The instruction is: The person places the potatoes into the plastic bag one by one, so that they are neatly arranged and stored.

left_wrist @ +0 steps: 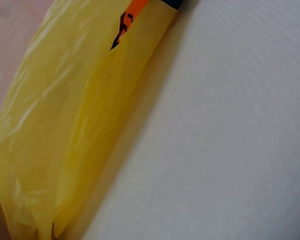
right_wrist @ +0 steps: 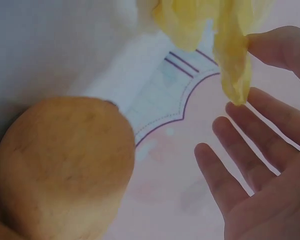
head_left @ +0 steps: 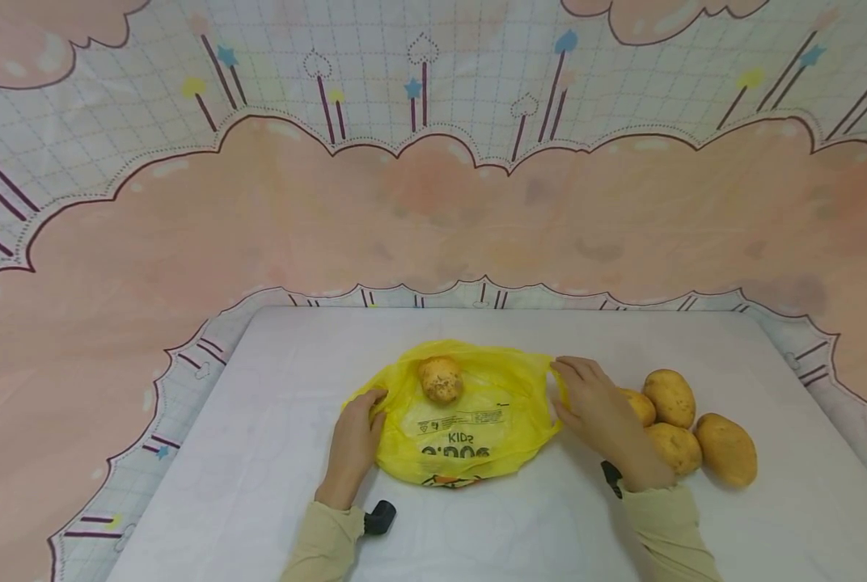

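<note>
A yellow plastic bag [head_left: 509, 440] lies on the white table with its mouth spread, one potato [head_left: 441, 380] inside it toward the back. At the bag's left edge my left hand [head_left: 353, 444] pinches the plastic; in the left wrist view the bag [left_wrist: 45, 115] bunches together at the lower left. My right hand [head_left: 597, 412] is at the right side of the bag, thumb touching a hanging yellow strip and fingers fairly straight and spread in the right wrist view. Just right of that hand sit several loose potatoes [head_left: 670, 398], partly covered by it.
The white table [head_left: 259, 420] reaches back to a patterned cloth backdrop [head_left: 433, 218]. A large potato [head_left: 726, 450] sits farthest right in the group. Black wrist straps show at both sleeves.
</note>
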`<action>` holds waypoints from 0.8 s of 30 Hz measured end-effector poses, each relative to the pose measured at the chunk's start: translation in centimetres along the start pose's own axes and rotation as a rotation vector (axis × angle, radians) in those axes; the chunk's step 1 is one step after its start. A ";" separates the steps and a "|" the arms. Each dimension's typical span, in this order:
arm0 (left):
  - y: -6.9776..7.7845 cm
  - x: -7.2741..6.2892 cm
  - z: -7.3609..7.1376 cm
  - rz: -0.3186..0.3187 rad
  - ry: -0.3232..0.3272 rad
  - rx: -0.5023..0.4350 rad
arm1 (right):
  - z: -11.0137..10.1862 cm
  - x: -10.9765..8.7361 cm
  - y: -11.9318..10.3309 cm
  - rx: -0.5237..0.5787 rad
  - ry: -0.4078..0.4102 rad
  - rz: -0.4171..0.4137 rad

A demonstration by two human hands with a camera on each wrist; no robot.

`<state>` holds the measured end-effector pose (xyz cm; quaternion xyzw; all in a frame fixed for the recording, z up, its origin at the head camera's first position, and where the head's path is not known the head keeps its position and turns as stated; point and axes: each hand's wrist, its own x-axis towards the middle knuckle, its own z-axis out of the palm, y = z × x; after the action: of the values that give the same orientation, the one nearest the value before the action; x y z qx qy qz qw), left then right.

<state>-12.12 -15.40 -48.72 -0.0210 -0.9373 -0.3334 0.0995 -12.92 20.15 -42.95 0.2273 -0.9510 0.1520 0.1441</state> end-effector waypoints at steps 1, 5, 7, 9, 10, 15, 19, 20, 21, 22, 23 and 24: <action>0.0 0.0 0.0 0.000 -0.001 -0.001 | -0.1 -0.1 0.1 -0.007 -0.005 0.003; 0.0 0.1 0.0 -0.008 -0.004 -0.006 | -0.5 -0.7 0.5 0.006 -0.038 0.035; 0.0 0.1 0.0 -0.013 -0.008 -0.009 | -0.8 -0.9 0.7 0.024 -0.056 0.061; 0.1 0.1 -0.1 -0.016 -0.009 -0.011 | -1.0 -1.1 0.9 0.035 -0.072 0.084; 0.0 0.0 -0.1 -0.014 -0.008 -0.010 | -1.1 -1.2 1.0 0.036 -0.077 0.094; -0.1 0.0 0.0 -0.003 0.004 -0.006 | -1.6 -1.7 1.3 0.006 -0.055 0.112; -0.1 -0.1 0.0 0.009 0.005 -0.005 | -1.7 -2.0 1.7 -0.002 -0.055 0.120; -0.1 -0.1 0.1 0.008 0.004 -0.005 | -1.6 -2.1 1.8 -0.004 -0.061 0.126; -0.1 -0.1 0.1 0.008 0.003 -0.007 | -1.6 -2.2 1.8 -0.006 -0.062 0.129; -0.2 -0.1 0.1 0.006 0.001 -0.009 | -1.6 -2.3 2.0 -0.011 -0.063 0.129; -0.2 -0.1 0.1 0.004 0.000 -0.009 | -1.5 -2.4 2.1 -0.015 -0.062 0.129; -0.2 0.0 0.1 0.002 -0.003 -0.008 | -1.4 -2.4 2.2 -0.018 -0.058 0.126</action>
<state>-12.11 -15.49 -48.90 -0.0229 -0.9360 -0.3371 0.0986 -11.58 23.45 -42.98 0.1699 -0.9686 0.1456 0.1086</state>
